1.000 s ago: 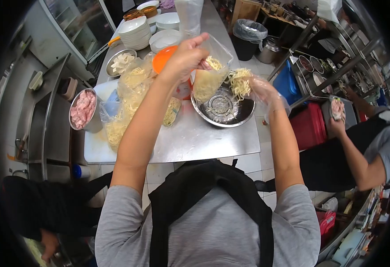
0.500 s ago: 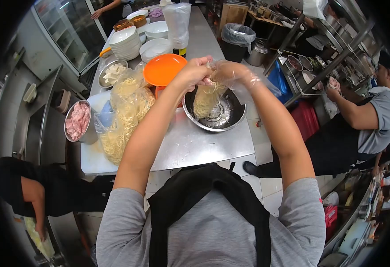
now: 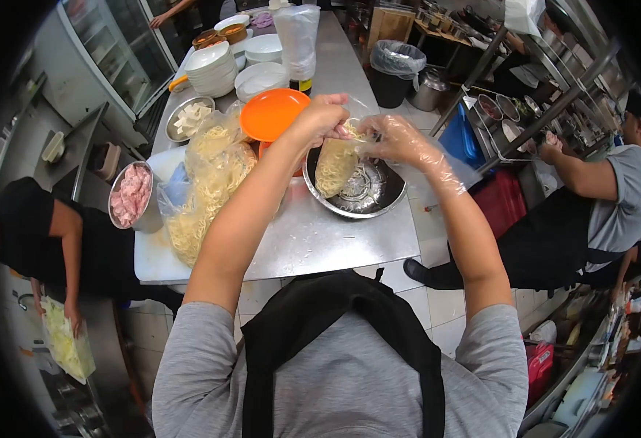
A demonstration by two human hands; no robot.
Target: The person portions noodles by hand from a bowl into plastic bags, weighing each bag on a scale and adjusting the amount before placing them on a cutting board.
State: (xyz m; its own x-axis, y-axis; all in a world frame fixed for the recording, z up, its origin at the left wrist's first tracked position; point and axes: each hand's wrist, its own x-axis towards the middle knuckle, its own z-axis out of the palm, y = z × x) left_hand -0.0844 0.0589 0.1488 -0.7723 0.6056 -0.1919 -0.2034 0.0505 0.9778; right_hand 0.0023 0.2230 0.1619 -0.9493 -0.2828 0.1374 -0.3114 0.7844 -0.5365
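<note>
Nearest the camera: grey shirt and black apron straps, both forearms raised over the steel table [image 3: 313, 237]. Left hand [image 3: 324, 118], bare, is closed, pinching the upper edge of a clear noodle bag [image 3: 335, 166]. Right hand [image 3: 402, 142], in a thin clear glove, has its fingers pinched together at the bag's mouth, touching the noodles there. The bag hangs upright from both hands, partly filled with pale yellow noodles, its lower end inside the steel bowl [image 3: 395, 198]; whether it touches the bowl's bottom cannot be told. The bowl sits near the table's right edge. To the left, a heap of filled noodle bags [image 3: 203, 186] lies on the table, with a steel tub of pink meat [image 3: 132, 196] just beside it at the table's left edge. Beyond the hands: orange plate [image 3: 271, 113], a steel dish of white pieces [image 3: 191, 117], a stack of white bowls [image 3: 211, 69]. A co-worker in grey [image 3: 616, 208] stands well off to the right.
</note>
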